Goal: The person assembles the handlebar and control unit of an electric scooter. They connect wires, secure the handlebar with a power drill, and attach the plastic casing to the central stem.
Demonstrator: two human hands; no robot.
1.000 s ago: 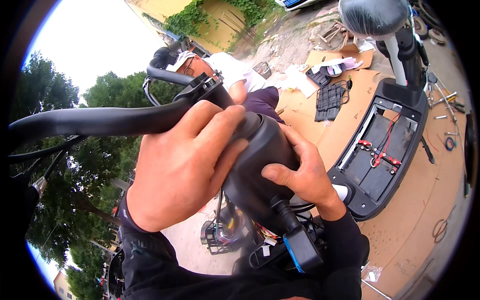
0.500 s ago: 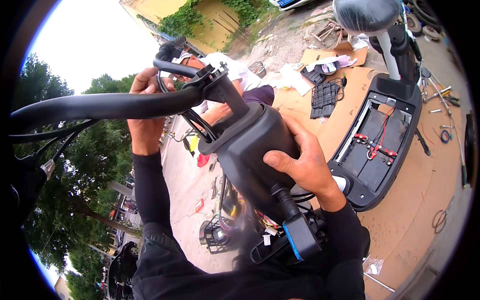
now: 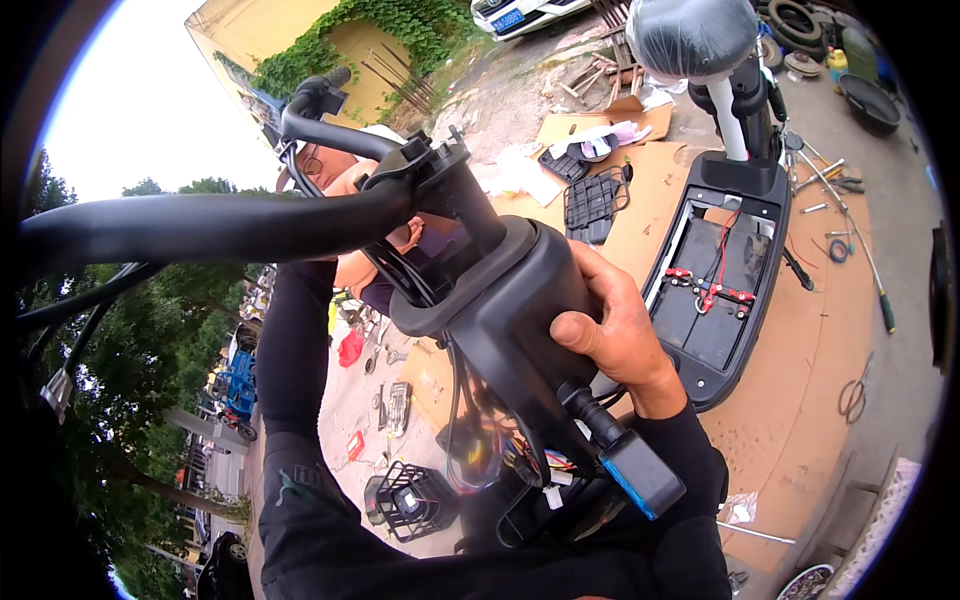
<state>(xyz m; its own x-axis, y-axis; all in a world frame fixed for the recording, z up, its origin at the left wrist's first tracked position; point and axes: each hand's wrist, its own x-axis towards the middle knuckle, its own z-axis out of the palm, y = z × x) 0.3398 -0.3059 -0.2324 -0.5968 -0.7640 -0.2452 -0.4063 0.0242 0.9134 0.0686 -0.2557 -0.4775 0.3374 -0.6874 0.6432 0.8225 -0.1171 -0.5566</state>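
Observation:
My right hand [image 3: 625,335] grips the black plastic front cover [image 3: 515,290] of an electric scooter by its right side. Its thumb lies on the near face, and its fingers curl round the far edge. Out of the cover's top rises the steering stem [image 3: 470,205], clamped to a black handlebar [image 3: 220,225] that sweeps left. Black cables [image 3: 400,275] run down into the cover's opening beside the stem. My left sleeve [image 3: 298,350] reaches up behind the handlebar, which hides my left hand. Below the cover hang coloured wires with white connectors [image 3: 553,497] and a black box with a blue strip [image 3: 645,475].
Right of me, the scooter's footboard [image 3: 690,385] shows an open battery bay. A wrapped seat [image 3: 690,40] stands beyond it. A co-worker [image 3: 335,170] is behind the handlebar. Tools [image 3: 835,185] lie on cardboard [image 3: 800,390]; a black wire basket [image 3: 415,500] is at lower left.
The view has shifted, so the footboard and seat appear further left. My left hand, earlier raised at the cables behind the handlebar, has dropped out of sight. My right hand keeps its hold.

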